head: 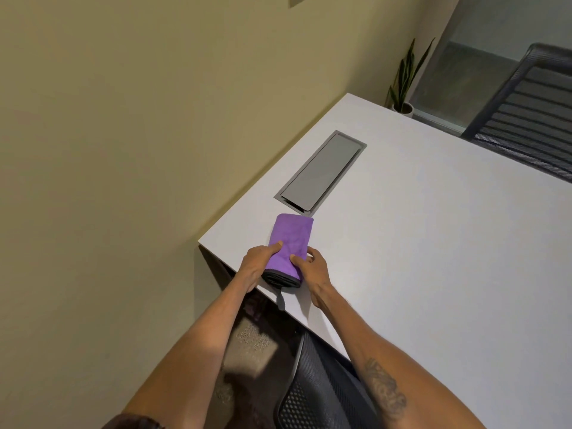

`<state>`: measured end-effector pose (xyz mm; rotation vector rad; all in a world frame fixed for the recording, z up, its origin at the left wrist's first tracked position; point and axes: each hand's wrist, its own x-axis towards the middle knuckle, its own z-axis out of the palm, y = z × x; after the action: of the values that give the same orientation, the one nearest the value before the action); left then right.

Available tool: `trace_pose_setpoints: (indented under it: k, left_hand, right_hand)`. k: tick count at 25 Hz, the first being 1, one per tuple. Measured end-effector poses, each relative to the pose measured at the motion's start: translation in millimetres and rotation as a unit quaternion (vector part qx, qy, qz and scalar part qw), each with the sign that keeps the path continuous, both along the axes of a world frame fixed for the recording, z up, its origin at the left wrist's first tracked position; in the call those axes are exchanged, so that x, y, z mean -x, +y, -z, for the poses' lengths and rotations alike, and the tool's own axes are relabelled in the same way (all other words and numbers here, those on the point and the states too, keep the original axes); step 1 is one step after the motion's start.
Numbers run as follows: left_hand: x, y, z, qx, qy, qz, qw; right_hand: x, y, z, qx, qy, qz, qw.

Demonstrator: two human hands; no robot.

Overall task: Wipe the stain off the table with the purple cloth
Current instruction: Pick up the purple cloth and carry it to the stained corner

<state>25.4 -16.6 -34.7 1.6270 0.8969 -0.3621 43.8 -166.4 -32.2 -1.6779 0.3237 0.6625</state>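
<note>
A folded purple cloth point(290, 239) with a dark grey edge lies on the white table point(433, 243), close to its near left corner. My left hand point(258, 263) grips the cloth's near left side, thumb on top. My right hand point(311, 267) grips its near right side, thumb also on top. A grey loop tag hangs off the table edge below the cloth. I cannot make out any stain on the table.
A grey cable hatch point(322, 170) is set flush in the table just beyond the cloth. A black mesh chair point(318, 391) stands under the near edge, another chair point(532, 113) at the far right. A potted plant point(404, 78) stands past the far corner. The wall runs along the left.
</note>
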Motion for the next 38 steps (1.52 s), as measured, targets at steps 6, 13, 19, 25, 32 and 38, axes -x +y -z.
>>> trace_pose_setpoints:
  k: [6, 13, 19, 25, 32, 38]
  left_hand:
    - [-3.6, -47.1, -39.7, 0.027, -0.066, 0.051, 0.996]
    - [2.0, -149.1, -101.7, 0.091, -0.154, 0.097, 0.979]
    - [35.5, -276.4, -131.5, 0.119, -0.173, 0.171, 0.963]
    - [85.2, -409.0, -144.0, 0.185, -0.179, 0.228, 0.939]
    - [142.5, -532.3, -147.3, 0.243, -0.179, 0.262, 0.917]
    - [184.5, -612.2, -133.7, 0.300, -0.142, 0.314, 0.889]
  right_hand:
    - [7.1, -47.2, -33.7, -0.035, -0.043, 0.012, 0.998]
    - [31.6, -158.0, -101.1, -0.186, -0.041, 0.091, 0.978]
    - [74.5, -288.8, -132.9, -0.237, -0.044, 0.172, 0.955]
    - [136.5, -415.1, -139.7, -0.248, -0.091, 0.253, 0.931]
    - [209.2, -525.8, -145.4, -0.313, -0.078, 0.230, 0.918]
    - [262.0, -602.8, -142.7, -0.342, -0.056, 0.259, 0.902]
